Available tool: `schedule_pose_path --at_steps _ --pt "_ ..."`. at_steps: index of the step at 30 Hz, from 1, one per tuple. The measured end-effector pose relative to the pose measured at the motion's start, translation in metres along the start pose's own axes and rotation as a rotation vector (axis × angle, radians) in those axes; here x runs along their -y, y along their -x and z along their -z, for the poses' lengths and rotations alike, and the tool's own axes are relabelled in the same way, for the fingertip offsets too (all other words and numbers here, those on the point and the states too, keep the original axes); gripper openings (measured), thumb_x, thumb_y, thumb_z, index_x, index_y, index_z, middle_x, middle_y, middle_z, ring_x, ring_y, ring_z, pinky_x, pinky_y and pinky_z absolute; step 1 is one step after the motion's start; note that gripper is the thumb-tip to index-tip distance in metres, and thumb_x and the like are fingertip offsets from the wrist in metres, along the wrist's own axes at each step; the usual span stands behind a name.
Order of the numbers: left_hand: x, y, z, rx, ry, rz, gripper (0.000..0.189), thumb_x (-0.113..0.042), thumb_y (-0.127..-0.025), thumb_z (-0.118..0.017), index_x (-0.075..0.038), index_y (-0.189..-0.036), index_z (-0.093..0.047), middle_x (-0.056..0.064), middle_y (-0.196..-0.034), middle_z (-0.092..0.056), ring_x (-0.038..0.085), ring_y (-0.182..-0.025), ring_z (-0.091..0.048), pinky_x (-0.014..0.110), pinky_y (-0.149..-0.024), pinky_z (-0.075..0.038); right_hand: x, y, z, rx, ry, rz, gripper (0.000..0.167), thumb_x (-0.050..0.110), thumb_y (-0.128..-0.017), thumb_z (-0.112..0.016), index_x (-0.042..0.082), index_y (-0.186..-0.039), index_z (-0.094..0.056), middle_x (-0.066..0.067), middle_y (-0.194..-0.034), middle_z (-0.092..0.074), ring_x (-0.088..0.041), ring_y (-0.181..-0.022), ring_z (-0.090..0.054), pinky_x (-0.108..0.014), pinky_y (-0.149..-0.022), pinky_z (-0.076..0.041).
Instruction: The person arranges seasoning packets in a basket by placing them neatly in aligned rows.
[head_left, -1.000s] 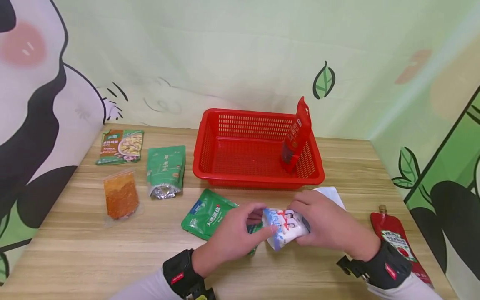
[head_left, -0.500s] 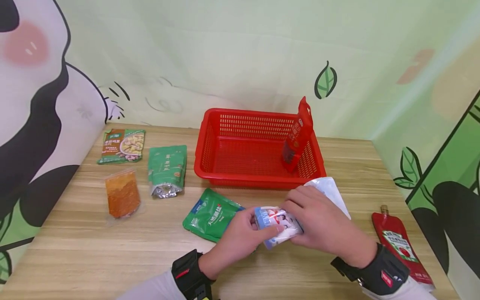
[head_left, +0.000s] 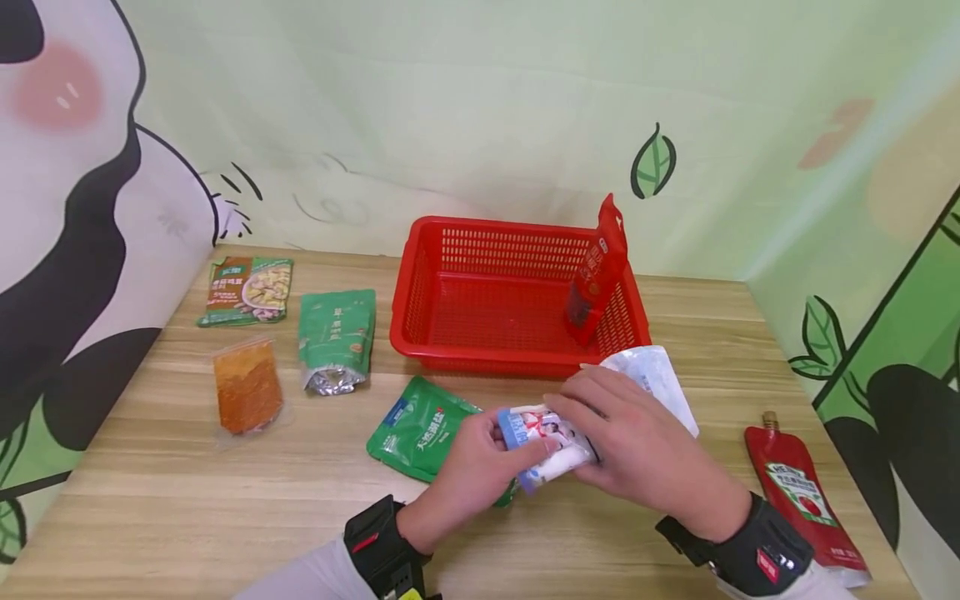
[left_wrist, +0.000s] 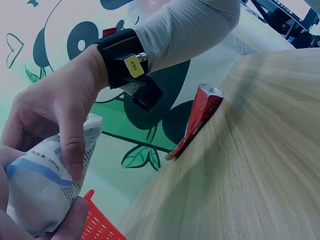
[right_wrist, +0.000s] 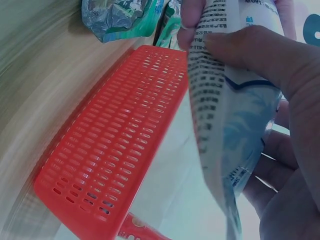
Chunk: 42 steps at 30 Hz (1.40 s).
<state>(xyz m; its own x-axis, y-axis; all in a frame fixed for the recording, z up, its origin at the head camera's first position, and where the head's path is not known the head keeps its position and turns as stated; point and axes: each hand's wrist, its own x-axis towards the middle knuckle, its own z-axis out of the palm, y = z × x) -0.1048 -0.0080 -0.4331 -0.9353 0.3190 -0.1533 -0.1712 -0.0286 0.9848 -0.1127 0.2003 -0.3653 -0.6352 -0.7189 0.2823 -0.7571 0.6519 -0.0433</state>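
Both hands hold a white-and-blue plastic packet [head_left: 542, 437] above the front middle of the table. My left hand [head_left: 476, 462] pinches its left end, thumb on the printed front. Over the packet's middle and right part curls my right hand [head_left: 633, 442], and a white end sticks out beyond it. In the right wrist view, the right thumb presses the printed side of the packet [right_wrist: 210, 100] and its lower end hangs loose. A green pouch [head_left: 420, 429] lies on the table, partly hidden behind the left hand.
A red basket [head_left: 517, 360] stands at the back with a red packet [head_left: 596, 275] upright in its right side. Left lie a green pouch with a silver base [head_left: 336, 337], an orange-filled clear bag [head_left: 247, 387] and a food packet [head_left: 247, 292]. A ketchup pouch [head_left: 802, 492] lies right.
Both hands have moved slightly left with the packet. More of its white end shows beyond the right hand. The basket and the other packets have not moved.
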Motion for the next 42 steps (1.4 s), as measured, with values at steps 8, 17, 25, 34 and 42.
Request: schedule_pose_path --at_steps 8,17,25,34,42 --pt "-0.004 -0.004 0.004 -0.072 0.061 -0.018 0.040 -0.029 -0.092 -0.077 -0.005 -0.121 -0.065 0.010 -0.107 -0.075 0.012 -0.087 -0.072 0.023 -0.075 -0.060 -0.003 0.004 -0.003 -0.121 -0.042 -0.027 0.082 0.021 -0.069 -0.095 0.011 -0.142 -0.060 -0.009 -0.148 -0.057 -0.030 -0.142 -0.047 -0.048 -0.105 -0.053" --pt "-0.014 -0.008 0.008 -0.228 0.117 -0.022 0.046 -0.033 -0.092 -0.077 -0.011 -0.128 -0.060 0.008 -0.117 -0.072 0.018 -0.097 -0.070 0.029 -0.083 -0.061 -0.015 0.007 -0.021 -0.534 -0.285 0.034 0.044 0.041 -0.099 -0.065 0.002 -0.120 -0.072 -0.015 -0.129 -0.069 -0.031 -0.131 -0.058 -0.021 -0.117 -0.039" --pt "-0.020 -0.006 0.006 -0.273 0.153 -0.060 0.054 -0.041 -0.091 -0.077 -0.017 -0.134 -0.056 0.003 -0.126 -0.067 0.022 -0.110 -0.066 0.031 -0.087 -0.060 -0.011 0.005 -0.049 -0.911 -0.785 -0.121 0.011 -0.012 -0.081 -0.075 -0.011 -0.090 -0.068 -0.019 -0.092 -0.066 -0.022 -0.094 -0.064 -0.021 -0.088 -0.056" --pt "-0.018 -0.003 0.002 -0.267 0.199 -0.158 0.046 -0.030 -0.094 -0.076 -0.015 -0.133 -0.057 0.006 -0.125 -0.068 0.023 -0.109 -0.066 0.032 -0.086 -0.060 0.011 -0.012 -0.054 -0.751 -1.274 -0.754 0.026 -0.006 -0.092 -0.067 0.001 -0.117 -0.059 0.000 -0.109 -0.069 -0.010 -0.097 -0.066 -0.019 -0.081 -0.058" --pt "-0.017 -0.001 -0.004 -0.225 0.193 -0.187 0.044 -0.022 -0.093 -0.077 -0.010 -0.130 -0.058 0.009 -0.123 -0.068 0.022 -0.105 -0.067 0.029 -0.085 -0.060 0.016 -0.023 -0.050 -0.752 -1.668 -0.698 0.049 -0.005 -0.099 -0.052 0.007 -0.145 -0.043 0.000 -0.138 -0.061 -0.014 -0.124 -0.062 -0.029 -0.104 -0.053"
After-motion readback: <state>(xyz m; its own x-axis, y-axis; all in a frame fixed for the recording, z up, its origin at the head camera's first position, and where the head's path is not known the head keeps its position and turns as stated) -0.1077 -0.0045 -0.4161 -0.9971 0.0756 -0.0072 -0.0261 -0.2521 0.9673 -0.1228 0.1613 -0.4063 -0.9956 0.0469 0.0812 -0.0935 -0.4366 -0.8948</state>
